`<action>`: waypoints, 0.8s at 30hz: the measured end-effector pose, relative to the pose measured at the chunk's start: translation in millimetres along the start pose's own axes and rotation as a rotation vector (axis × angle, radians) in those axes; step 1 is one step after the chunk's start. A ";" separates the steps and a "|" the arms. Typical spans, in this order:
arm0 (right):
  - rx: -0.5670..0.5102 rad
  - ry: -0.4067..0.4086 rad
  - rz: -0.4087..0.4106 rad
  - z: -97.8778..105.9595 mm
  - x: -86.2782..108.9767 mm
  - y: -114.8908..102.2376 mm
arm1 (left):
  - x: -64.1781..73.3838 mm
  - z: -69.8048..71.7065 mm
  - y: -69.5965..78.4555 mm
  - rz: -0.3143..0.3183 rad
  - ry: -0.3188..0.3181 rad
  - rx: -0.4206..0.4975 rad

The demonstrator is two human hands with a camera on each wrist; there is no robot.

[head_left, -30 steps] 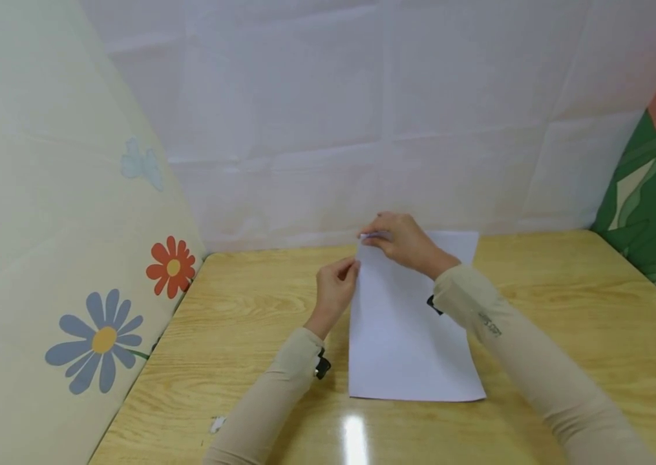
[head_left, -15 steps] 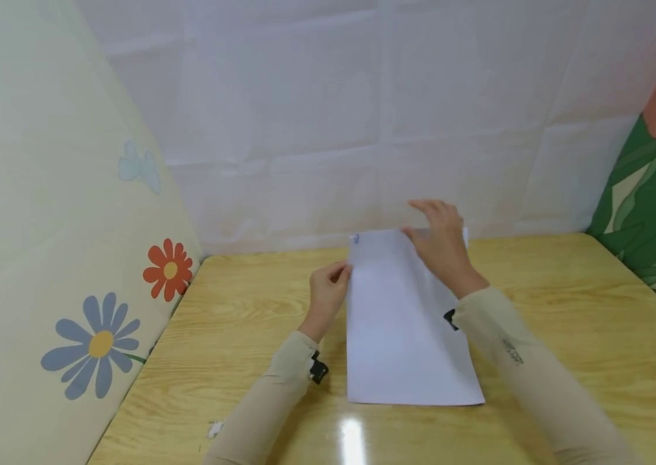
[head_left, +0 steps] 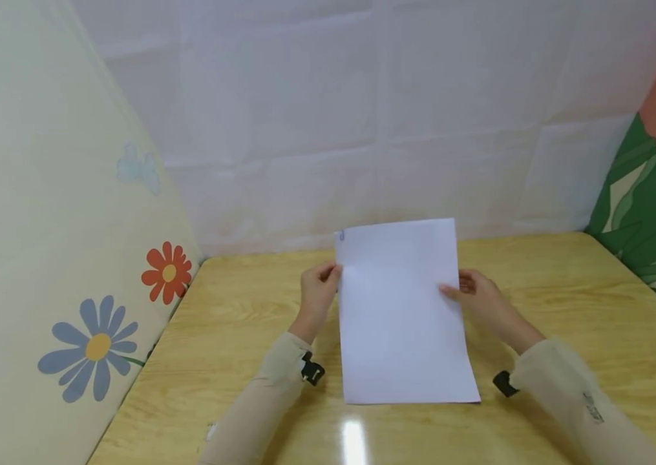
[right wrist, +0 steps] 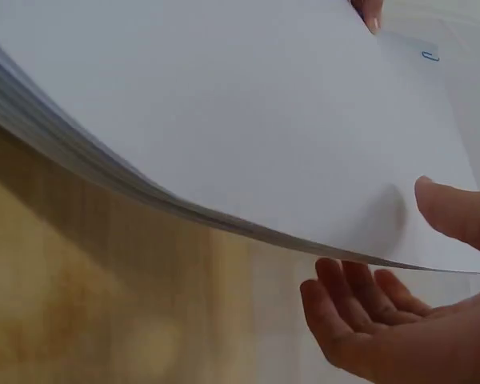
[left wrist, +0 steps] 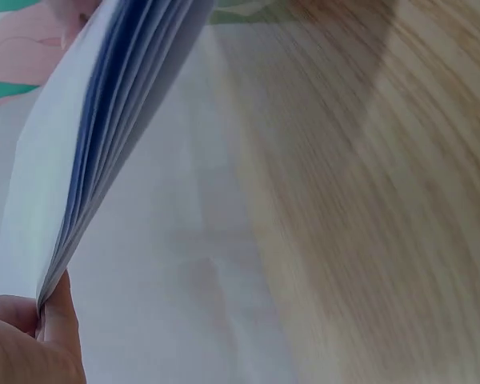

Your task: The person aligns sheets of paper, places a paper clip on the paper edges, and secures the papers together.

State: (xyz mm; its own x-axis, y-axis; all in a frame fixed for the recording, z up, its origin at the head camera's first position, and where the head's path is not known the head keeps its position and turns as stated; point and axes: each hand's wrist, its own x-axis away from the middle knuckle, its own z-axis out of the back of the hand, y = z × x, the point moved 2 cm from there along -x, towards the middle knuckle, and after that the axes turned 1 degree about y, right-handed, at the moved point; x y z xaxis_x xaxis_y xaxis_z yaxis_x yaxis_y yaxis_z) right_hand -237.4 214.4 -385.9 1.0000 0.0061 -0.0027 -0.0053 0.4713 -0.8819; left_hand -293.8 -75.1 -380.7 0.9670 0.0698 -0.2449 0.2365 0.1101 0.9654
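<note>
A stack of white paper sheets [head_left: 400, 323] is held up over the table, its layered edges fanning slightly in the left wrist view. At its top left corner sits a blue paper clip [right wrist: 430, 56]. My left hand [head_left: 318, 294] pinches the left edge below the clip, thumb on one side and fingers on the other. Around the right edge is my right hand [head_left: 485, 300], thumb over the front and fingers behind. In the right wrist view a gap and shadow show between that thumb [right wrist: 452, 210] and the top sheet.
The wood-grain table [head_left: 246, 303] ends at a white cloth backdrop [head_left: 281, 129]. A flower-printed panel [head_left: 25, 226] stands at the left, and another with green leaves [head_left: 653, 213] at the right. A small white scrap [head_left: 211, 431] lies near the left sleeve.
My right hand has let go of the clipped corner and moved right and down to the right edge. The clip is now uncovered. The stack's top has risen and shifted slightly left.
</note>
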 end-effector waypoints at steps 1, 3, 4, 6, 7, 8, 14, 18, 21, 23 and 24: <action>-0.005 -0.037 -0.014 -3.7 4.1 4.2 | 0.5 0.5 -0.7 0.018 0.005 0.008; -0.022 -0.088 -0.024 -10.9 12.3 9.4 | 2.0 1.2 -0.4 0.060 0.012 0.023; -0.038 -0.103 -0.023 -14.1 16.1 11.0 | 2.1 1.3 -0.7 0.075 0.017 0.028; -0.069 -0.097 -0.003 -19.5 23.2 12.3 | 2.7 1.1 0.4 0.096 0.024 0.038; -0.085 -0.082 0.009 -21.7 26.3 12.4 | 2.5 0.8 0.6 0.102 0.027 0.040; -0.092 -0.058 0.027 -23.4 29.0 12.1 | 2.5 0.4 1.2 0.110 0.032 0.046; -0.193 0.071 0.043 -30.9 36.3 11.2 | 1.4 -2.4 1.5 0.125 0.056 0.079; -0.264 0.108 0.007 -34.9 35.7 10.3 | 1.4 -3.6 0.5 0.118 0.068 0.064; -0.263 0.123 -0.013 -36.1 35.7 8.8 | 1.7 -4.5 0.3 0.112 0.060 0.029; -0.256 0.124 -0.022 -35.9 35.5 7.9 | 1.9 -5.6 0.5 0.115 0.036 0.012; -0.258 0.125 -0.024 -35.5 35.0 7.5 | 2.4 -6.2 1.0 0.120 0.021 0.001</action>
State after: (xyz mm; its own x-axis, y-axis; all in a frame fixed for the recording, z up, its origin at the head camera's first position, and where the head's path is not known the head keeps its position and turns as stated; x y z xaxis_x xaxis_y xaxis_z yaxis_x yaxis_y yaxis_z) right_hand -202.3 186.9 -409.4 0.9926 -0.1188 -0.0246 0.0034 0.2303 -0.9731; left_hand -291.8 -68.7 -380.8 0.9862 0.1033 -0.1297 0.1196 0.0988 0.9879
